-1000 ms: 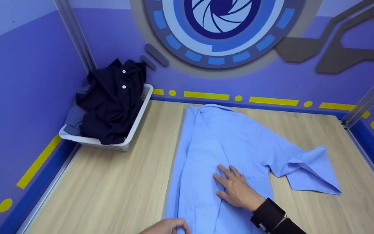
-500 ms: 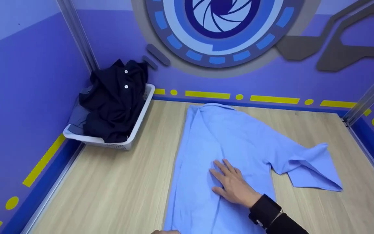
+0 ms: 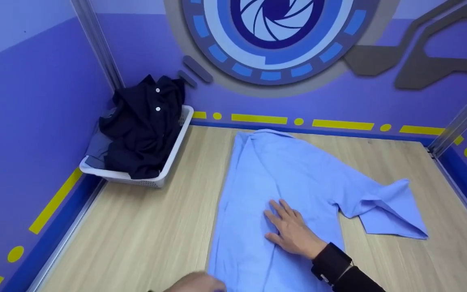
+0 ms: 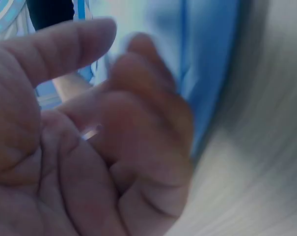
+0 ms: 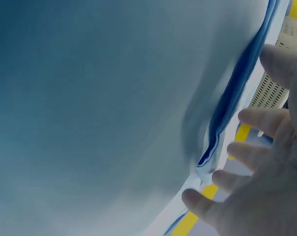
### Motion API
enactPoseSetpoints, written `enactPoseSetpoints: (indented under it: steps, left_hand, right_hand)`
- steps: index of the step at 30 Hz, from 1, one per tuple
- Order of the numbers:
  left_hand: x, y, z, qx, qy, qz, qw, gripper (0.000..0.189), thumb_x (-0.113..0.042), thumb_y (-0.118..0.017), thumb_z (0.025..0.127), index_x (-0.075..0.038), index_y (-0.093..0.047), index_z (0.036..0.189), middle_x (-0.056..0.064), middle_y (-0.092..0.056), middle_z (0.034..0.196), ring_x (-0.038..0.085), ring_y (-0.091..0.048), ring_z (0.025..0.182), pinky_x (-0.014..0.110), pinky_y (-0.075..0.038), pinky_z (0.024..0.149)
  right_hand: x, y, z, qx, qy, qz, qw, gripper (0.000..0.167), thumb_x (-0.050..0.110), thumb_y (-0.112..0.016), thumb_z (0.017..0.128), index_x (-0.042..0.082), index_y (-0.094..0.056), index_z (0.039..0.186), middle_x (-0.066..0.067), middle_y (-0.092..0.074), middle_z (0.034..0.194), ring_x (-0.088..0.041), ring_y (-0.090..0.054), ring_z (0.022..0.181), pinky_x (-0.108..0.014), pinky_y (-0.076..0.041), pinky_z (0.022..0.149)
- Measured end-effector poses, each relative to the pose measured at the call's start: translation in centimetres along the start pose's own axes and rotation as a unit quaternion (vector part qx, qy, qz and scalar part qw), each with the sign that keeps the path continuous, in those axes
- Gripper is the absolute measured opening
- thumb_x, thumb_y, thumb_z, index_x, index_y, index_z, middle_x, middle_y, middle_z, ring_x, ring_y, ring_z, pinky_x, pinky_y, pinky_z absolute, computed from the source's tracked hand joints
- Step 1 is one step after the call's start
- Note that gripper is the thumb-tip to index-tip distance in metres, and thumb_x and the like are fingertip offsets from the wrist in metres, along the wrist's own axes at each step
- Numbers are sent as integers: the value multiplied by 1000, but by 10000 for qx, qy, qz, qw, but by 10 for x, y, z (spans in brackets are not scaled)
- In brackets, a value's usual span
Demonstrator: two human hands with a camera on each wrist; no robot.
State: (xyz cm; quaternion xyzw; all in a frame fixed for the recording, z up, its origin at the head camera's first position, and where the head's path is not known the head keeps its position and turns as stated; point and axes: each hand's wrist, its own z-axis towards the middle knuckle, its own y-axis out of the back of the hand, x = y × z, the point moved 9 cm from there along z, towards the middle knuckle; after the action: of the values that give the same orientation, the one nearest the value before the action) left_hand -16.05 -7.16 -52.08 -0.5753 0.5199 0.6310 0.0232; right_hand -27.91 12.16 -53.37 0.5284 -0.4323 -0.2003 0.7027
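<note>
A light blue shirt [image 3: 249, 194] lies on the wooden table, its body folded lengthwise. One sleeve [image 3: 391, 211] stretches out to the right. On the shirt's front rests my right hand [image 3: 296, 233], fingers spread and straight. The right wrist view shows the same hand [image 5: 256, 157] with extended fingers alongside the pale blue cloth. Low in the head view, my left hand [image 3: 197, 282] is partly cut off at the shirt's lower left edge. From the left wrist, the hand [image 4: 123, 128] appears blurred, with loosely curled fingers, thumb apart and nothing between them.
At the back left stands a white plastic basket [image 3: 172, 156] heaped with dark navy clothing [image 3: 140, 134] and a greyish garment [image 3: 99, 144]. Purple walls with a yellow dashed line enclose the table [image 3: 148, 227] at the back and sides.
My left hand slid down almost out of the head view, then came back up a little. The shirt's left edge lies flatter. My right hand has barely shifted.
</note>
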Motion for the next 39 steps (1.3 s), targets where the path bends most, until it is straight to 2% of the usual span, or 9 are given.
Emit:
enactPoseSetpoints:
  steps: [2, 4, 6, 8, 14, 20, 25, 31, 39]
  left_hand:
    - [-7, 25, 17, -209, 299, 815, 9960, 17, -29, -73, 92, -12, -77, 90, -8, -69, 74, 3, -60, 65, 26, -52, 61]
    - [-16, 51, 42, -488, 100, 1512, 9872, 18, -23, -74, 90, -9, -77, 102, 0, -73, 87, 10, -64, 76, 30, -54, 69]
    - [-23, 74, 69, -810, -66, 1838, 9796, 21, -20, -73, 91, -4, -75, 105, 7, -74, 92, 17, -67, 81, 33, -55, 72]
    - [-23, 96, 100, -933, 156, 1991, 9754, 24, -18, -71, 93, -1, -74, 110, 14, -73, 104, 25, -69, 94, 39, -57, 79]
    - [-1, 149, 189, -1255, 716, 2433, 9591, 30, -12, -59, 101, 2, -67, 127, 24, -62, 120, 38, -63, 109, 48, -56, 89]
    - [33, 170, 247, -1150, 910, 2783, 9492, 41, -14, -50, 105, -4, -57, 144, 21, -50, 147, 42, -50, 130, 52, -46, 106]
    - [47, 169, 274, -911, 576, 3011, 9475, 46, -22, -45, 110, -11, -48, 154, 12, -37, 165, 41, -37, 147, 61, -31, 117]
    - [76, 164, 288, -639, 918, 2910, 9502, 53, -32, -39, 112, -14, -35, 162, 10, -27, 169, 37, -22, 156, 62, -21, 122]
    - [82, 166, 302, -972, 888, 3219, 9376, 58, -34, -48, 110, -16, -34, 162, 10, -26, 170, 38, -21, 156, 62, -19, 122]
  right_hand:
    - [-4, 0, -1, 50, -87, 75, 9999, 60, 31, -66, 101, -4, -52, 147, -29, -39, 158, -57, -28, 146, -76, -32, 105]
    - [-7, 1, -2, -16, -156, 211, 9997, 59, 31, -66, 101, -4, -52, 147, -29, -40, 157, -59, -28, 145, -77, -31, 105]
    - [-12, 5, -2, -229, -258, 311, 9989, 59, 30, -66, 101, -5, -52, 147, -29, -39, 158, -58, -28, 146, -77, -31, 106]
    - [-15, 9, -3, -469, -365, 359, 9976, 60, 28, -67, 100, -6, -51, 147, -29, -37, 159, -57, -28, 146, -76, -30, 107]
    - [-16, 2, -5, -43, -371, 348, 9987, 65, 30, -66, 101, -10, -46, 148, -31, -35, 159, -52, -31, 147, -73, -30, 110]
    - [-9, -6, -13, 577, -347, 253, 9974, 66, 32, -66, 101, -6, -46, 151, -27, -36, 161, -49, -30, 149, -68, -32, 112]
    - [-3, -2, -19, 545, -310, -46, 9980, 66, 33, -67, 101, -4, -47, 151, -25, -36, 162, -46, -32, 149, -65, -36, 111]
    - [3, 2, -28, 683, -262, -144, 9972, 65, 36, -68, 100, 1, -49, 151, -22, -42, 159, -46, -37, 147, -66, -38, 109]
    - [-8, 24, -35, 264, 173, 346, 9989, 48, 33, -65, 102, 2, -63, 139, -18, -60, 144, -45, -52, 134, -61, -44, 106]
